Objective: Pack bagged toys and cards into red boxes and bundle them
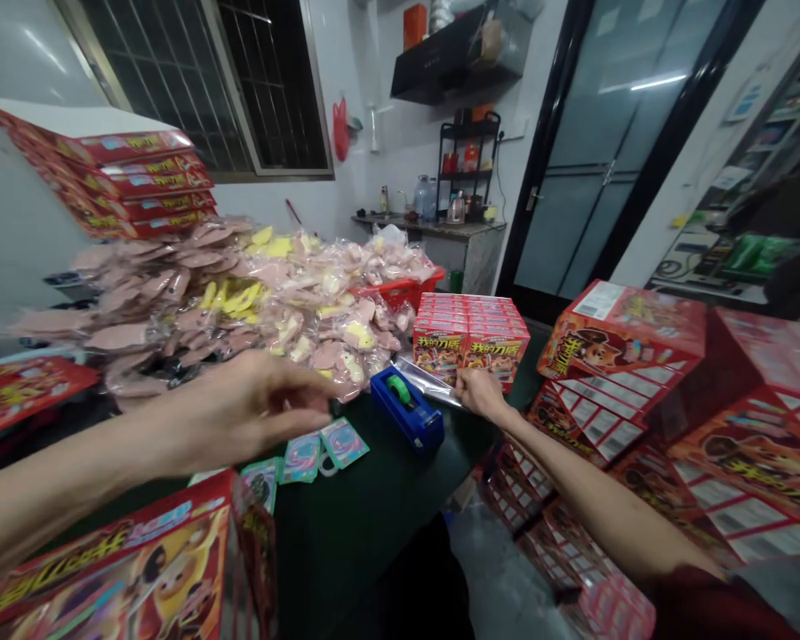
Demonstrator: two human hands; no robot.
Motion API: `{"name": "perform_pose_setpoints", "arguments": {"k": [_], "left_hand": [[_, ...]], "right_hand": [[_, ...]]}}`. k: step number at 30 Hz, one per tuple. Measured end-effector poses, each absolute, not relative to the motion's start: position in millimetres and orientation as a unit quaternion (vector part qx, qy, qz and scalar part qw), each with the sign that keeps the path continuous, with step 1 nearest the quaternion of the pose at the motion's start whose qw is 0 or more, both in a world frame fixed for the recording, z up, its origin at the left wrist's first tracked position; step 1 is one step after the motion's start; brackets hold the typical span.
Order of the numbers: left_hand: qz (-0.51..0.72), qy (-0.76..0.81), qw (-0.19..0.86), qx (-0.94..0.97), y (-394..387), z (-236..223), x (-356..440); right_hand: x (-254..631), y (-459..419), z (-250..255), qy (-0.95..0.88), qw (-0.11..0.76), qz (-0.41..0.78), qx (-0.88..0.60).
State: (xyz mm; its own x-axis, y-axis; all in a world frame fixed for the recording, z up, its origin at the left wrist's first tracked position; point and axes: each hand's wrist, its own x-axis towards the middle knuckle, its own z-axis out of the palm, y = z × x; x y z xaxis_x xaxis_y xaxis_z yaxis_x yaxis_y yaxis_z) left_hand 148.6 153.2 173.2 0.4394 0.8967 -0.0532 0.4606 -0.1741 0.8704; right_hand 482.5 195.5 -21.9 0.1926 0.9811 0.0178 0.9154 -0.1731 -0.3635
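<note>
My left hand (273, 404) hovers over the dark table, smeared by motion, left of a blue tape dispenser (408, 411) with a green roll. Its fingers are bent and a gap shows between them and the thumb; I see nothing held. Below it lie several printed cards (303, 458) and a pale ring-shaped piece (327, 464). My right hand (481, 391) is closed at the lower front of a block of small red boxes (470, 342). A shiny clear plastic sheet (433, 384) runs up to its fingers; whether they grip it is hidden.
A heap of bagged pink and yellow pieces (240, 302) covers the table's back left, by a red basket (400, 292). Stacks of red boxes (627, 347) stand at right. A large red box (120, 569) fills the lower left; an opened carton (140, 182) stands behind the heap.
</note>
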Motion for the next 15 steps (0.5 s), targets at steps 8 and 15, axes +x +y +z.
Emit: {"name": "perform_pose_setpoints", "arguments": {"k": [8,15], "left_hand": [[0.108,0.282,0.129,0.945,232.3,148.5,266.4],[0.048,0.235,0.072,0.968,255.6,113.0,324.5]], "right_hand": [[503.1,219.0,-11.2,-0.635,0.258,0.250,-0.684],[507.9,226.4,2.8,-0.615,0.379,0.357,-0.592]]}}
